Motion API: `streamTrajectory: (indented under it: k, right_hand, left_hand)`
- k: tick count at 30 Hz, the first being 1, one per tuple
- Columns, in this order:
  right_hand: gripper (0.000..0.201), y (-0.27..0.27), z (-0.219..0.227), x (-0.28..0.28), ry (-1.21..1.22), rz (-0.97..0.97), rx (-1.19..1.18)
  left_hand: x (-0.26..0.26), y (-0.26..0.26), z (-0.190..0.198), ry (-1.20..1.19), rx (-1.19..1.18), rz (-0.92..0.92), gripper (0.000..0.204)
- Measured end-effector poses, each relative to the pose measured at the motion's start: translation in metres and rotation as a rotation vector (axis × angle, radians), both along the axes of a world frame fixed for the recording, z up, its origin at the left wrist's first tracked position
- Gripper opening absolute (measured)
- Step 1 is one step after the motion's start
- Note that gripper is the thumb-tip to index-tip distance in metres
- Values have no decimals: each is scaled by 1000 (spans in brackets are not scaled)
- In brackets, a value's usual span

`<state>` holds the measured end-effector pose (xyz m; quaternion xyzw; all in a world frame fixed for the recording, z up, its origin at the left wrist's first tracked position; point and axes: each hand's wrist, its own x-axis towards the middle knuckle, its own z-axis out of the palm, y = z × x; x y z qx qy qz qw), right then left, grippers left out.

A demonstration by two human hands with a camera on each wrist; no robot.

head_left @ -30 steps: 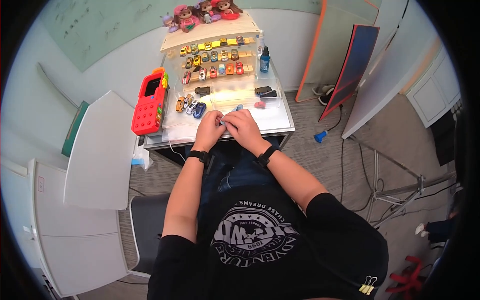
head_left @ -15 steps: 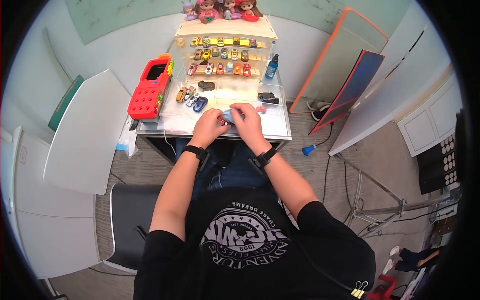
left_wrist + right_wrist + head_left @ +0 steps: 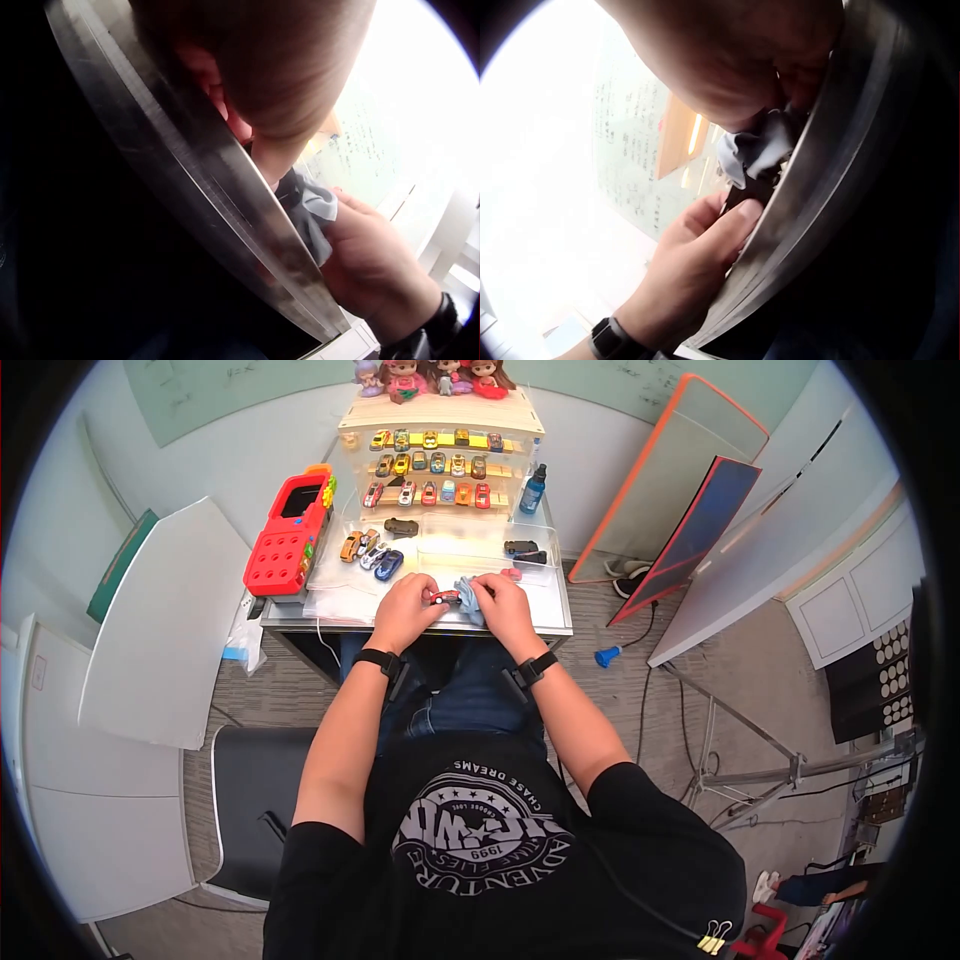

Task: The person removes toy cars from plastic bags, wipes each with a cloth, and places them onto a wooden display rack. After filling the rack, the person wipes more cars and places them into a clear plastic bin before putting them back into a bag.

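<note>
In the head view a small red and black toy car (image 3: 445, 598) is pinched by the left hand (image 3: 404, 614) at the table's front edge. The right hand (image 3: 506, 616) grips a crumpled blue-grey cloth (image 3: 468, 600) against the car's right end. The left wrist view shows the cloth (image 3: 313, 214) bunched in the right hand (image 3: 375, 262). From the right wrist camera, the left hand's (image 3: 694, 259) thumb and fingers hold a dark part of the car (image 3: 740, 193), with the cloth (image 3: 754, 154) touching it.
Behind the hands are a blue car (image 3: 389, 565), other toy cars and a clear tray (image 3: 462, 550) with dark cars by its right end. A tiered rack (image 3: 440, 420) of cars stands at the back, a red toy case (image 3: 290, 540) left, a blue bottle (image 3: 533, 490) right.
The hands have moved slightly apart, and the red car, hidden at first, now shows between them. The cloth has shifted to the car's right end. The head view has also shifted.
</note>
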<state>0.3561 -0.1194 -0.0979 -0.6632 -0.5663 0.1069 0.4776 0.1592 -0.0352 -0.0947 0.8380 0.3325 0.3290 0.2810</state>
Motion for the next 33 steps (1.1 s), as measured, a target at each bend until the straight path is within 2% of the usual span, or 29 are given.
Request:
streamTrajectory:
  k: [2, 4, 8, 10, 11, 12, 14, 16, 18, 22, 24, 31, 33]
  right_hand:
    - [18, -6, -1, 5, 22, 13, -26]
    - [18, -10, -1, 6, -196, 102, 92]
    - [22, -6, 3, -11, -150, 108, 52]
    - [25, -4, 10, -25, 283, 264, 34]
    - [26, -6, 22, -31, 149, 298, 50]
    - [26, -4, 23, -35, 154, 296, 51]
    - [26, 4, 25, -41, -120, 292, 167]
    - [22, 14, 15, -43, -131, 266, 231]
    - [20, 22, 3, -42, 442, 175, 23]
    - [19, 20, -2, -30, 449, 115, -90]
    - [21, 19, -5, -28, 107, 79, 9]
    - [16, 2, -3, -28, -112, 28, 25]
    - [23, -4, -1, -26, -128, 104, 89]
  left_hand:
    - [-1, -1, 0, -12, 1, -4, 31]
    - [0, -3, 0, -26, 2, -9, 31]
    - [-1, -4, 3, -29, -9, 6, 32]
    - [-1, -5, 4, -51, -18, -2, 32]
    - [-1, -6, 4, -38, 28, 3, 31]
    - [-2, -6, 4, -24, 75, 6, 31]
    - [-2, -2, -2, -97, 42, -3, 30]
    - [-3, 4, -7, -174, 10, -13, 30]
    - [-4, 6, -5, -41, -37, 2, 28]
    - [-2, 4, -2, -38, -65, 8, 28]
    - [-3, 4, -2, -34, -89, 4, 28]
    - [-3, 2, -4, -69, -13, -4, 29]
    - [-2, 2, -4, -89, -37, 9, 30]
